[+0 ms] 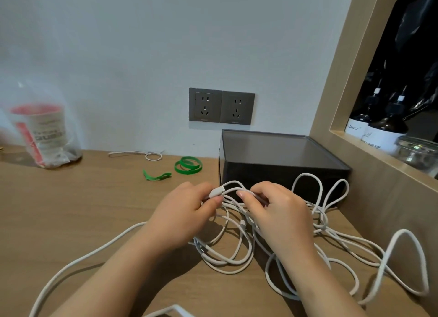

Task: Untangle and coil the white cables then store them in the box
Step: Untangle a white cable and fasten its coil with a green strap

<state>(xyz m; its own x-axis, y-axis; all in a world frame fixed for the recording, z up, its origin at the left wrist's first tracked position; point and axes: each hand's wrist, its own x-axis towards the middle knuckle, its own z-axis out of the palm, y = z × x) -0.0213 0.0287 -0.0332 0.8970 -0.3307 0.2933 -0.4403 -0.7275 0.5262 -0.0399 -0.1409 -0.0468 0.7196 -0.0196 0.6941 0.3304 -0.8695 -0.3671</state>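
A tangle of white cables (pixel 237 250) lies on the wooden desk in front of me, with loops spreading right and one long strand running off to the lower left. My left hand (pixel 182 212) pinches a white cable plug (pixel 216 192) between thumb and fingers. My right hand (pixel 277 210) grips a bundle of cable strands just right of that plug. Behind the hands stands the dark grey box (pixel 279 160), its lid on, against the wall.
Green tie straps (pixel 188 166) and a loose green strap (pixel 156 175) lie left of the box. A thin white cord (pixel 142 154) lies by the wall. A bagged cup (pixel 45 136) stands far left. Two wall sockets (pixel 221 106) are above; bottles (pixel 379 131) sit in a niche on the right.
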